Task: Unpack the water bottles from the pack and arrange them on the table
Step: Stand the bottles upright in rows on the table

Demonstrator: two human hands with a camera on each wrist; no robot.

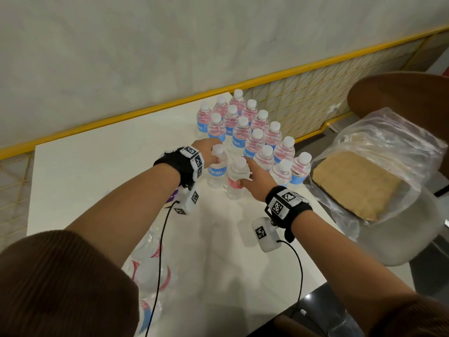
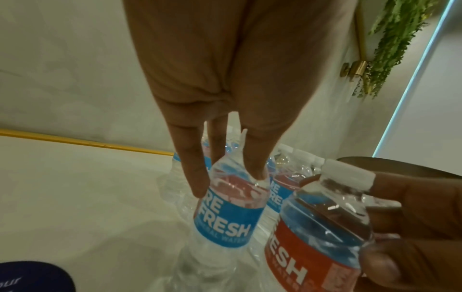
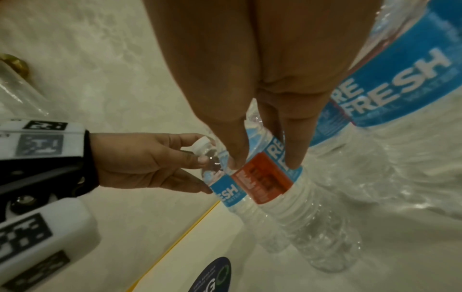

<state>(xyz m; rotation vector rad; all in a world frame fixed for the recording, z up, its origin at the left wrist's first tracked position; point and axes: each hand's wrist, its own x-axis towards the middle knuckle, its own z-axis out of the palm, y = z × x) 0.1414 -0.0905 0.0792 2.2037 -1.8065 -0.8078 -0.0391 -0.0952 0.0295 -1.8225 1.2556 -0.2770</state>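
1. Centre frame: the left hand pinches the neck of 1 clear plastic blue-labelled water bottle.
2. The right hand grips another clear bottle with a red label panel.
3. Both should settle upright beside the rows of standing bottles on the white table.

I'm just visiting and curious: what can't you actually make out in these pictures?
- Head view: the pack near the left arm is blurred and partly covered by it; bottles left inside can't be counted.
- Head view: the left hand hides its own grip on the bottle.
- Right wrist view: the dark round sticker is cut off by the bottom edge, its text unreadable.
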